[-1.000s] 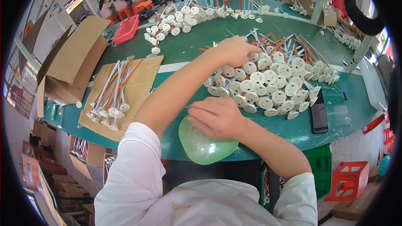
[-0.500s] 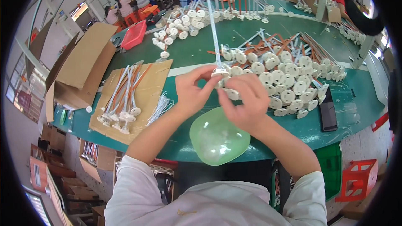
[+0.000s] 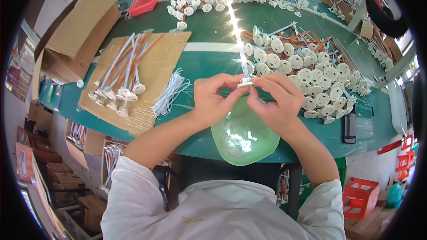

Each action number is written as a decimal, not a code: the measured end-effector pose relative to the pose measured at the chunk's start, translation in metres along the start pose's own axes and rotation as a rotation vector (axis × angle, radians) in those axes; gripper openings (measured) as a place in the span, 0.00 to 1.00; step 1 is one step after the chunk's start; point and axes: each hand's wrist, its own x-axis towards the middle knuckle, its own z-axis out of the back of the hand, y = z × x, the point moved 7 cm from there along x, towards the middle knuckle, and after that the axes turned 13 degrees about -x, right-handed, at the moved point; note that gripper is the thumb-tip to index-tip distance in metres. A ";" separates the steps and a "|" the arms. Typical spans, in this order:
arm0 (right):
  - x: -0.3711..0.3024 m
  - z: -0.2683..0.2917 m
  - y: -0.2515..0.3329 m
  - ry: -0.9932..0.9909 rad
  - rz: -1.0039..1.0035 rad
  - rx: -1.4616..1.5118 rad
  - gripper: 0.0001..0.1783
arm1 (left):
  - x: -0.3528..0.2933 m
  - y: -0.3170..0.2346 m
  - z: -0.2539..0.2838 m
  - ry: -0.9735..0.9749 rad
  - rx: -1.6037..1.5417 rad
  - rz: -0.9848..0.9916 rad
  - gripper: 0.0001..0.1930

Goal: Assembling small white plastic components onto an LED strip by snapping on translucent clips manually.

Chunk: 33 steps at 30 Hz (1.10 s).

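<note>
A lit LED strip (image 3: pixel 235 31) stands up from a white round base (image 3: pixel 244 83) and glows along its length. My left hand (image 3: pixel 217 97) pinches that base from the left. From the other side, my right hand (image 3: pixel 279 100) closes thumb and fingers on the same base; its fingertips almost meet the left ones. Just below both hands is a translucent green bowl (image 3: pixel 249 149), its contents hard to make out. To the right of my right hand lies a heap of similar unlit strips with white disc bases (image 3: pixel 316 82).
Several strips lie on flat cardboard (image 3: pixel 175 46) at left, beside a bundle of white wires (image 3: pixel 171 93). An open cardboard box (image 3: pixel 78 40) and a red basket (image 3: pixel 144 2) stand farther left. A dark phone (image 3: pixel 350 126) lies near the right edge; more strips are piled behind.
The strip has lit up. My right hand has moved up against the base beside my left hand. The view has tilted downward, so the scene sits differently.
</note>
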 end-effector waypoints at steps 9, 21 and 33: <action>0.004 -0.003 -0.005 0.150 -0.014 0.101 0.11 | 0.001 0.000 0.001 0.001 -0.003 0.023 0.12; 0.000 -0.009 -0.006 0.163 -0.010 0.150 0.09 | 0.014 -0.003 -0.002 0.214 -0.338 0.214 0.15; -0.025 -0.036 0.019 0.588 0.194 0.118 0.12 | 0.021 0.006 0.011 -0.042 -0.377 0.253 0.19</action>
